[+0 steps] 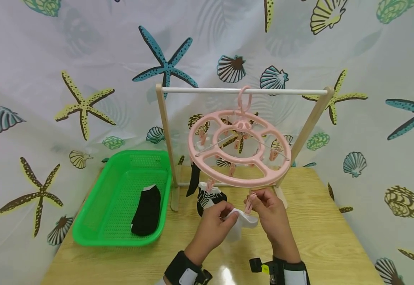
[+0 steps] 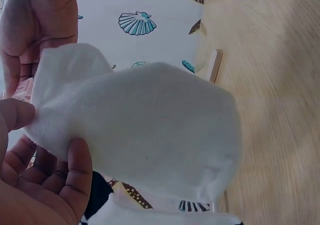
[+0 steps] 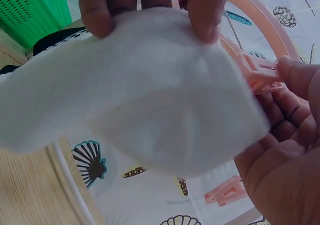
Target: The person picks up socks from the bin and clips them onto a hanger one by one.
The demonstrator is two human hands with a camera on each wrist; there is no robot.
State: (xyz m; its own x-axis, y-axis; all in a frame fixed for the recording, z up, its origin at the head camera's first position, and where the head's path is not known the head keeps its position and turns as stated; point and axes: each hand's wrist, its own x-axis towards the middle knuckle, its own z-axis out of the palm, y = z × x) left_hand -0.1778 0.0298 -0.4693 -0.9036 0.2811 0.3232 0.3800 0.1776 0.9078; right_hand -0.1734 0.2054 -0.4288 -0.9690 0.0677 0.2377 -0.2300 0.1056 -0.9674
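Observation:
My left hand [image 1: 217, 221] pinches a white sock [image 1: 240, 221] by its edge, just below the front rim of a pink round drying hanger [image 1: 239, 181]. In the left wrist view the sock [image 2: 155, 130] spreads out broad and hangs away from the fingers. My right hand [image 1: 269, 209] grips a pink clothespin [image 1: 249, 204] between thumb and fingers, right beside the sock's edge. The right wrist view shows the clothespin [image 3: 262, 72] under the thumb, partly behind the sock [image 3: 165, 95]. A black-and-white patterned sock [image 1: 207, 196] hangs from another clip to the left.
The hanger hooks over a white rod [image 1: 207, 90] on a wooden-legged stand [image 1: 166, 134]. A dark sock [image 1: 194, 180] hangs at its left side. Left of the stand, a green basket [image 1: 100, 198] holds a black sock [image 1: 147, 209]. A patterned curtain [image 1: 103, 47] backs the table [image 1: 321, 221].

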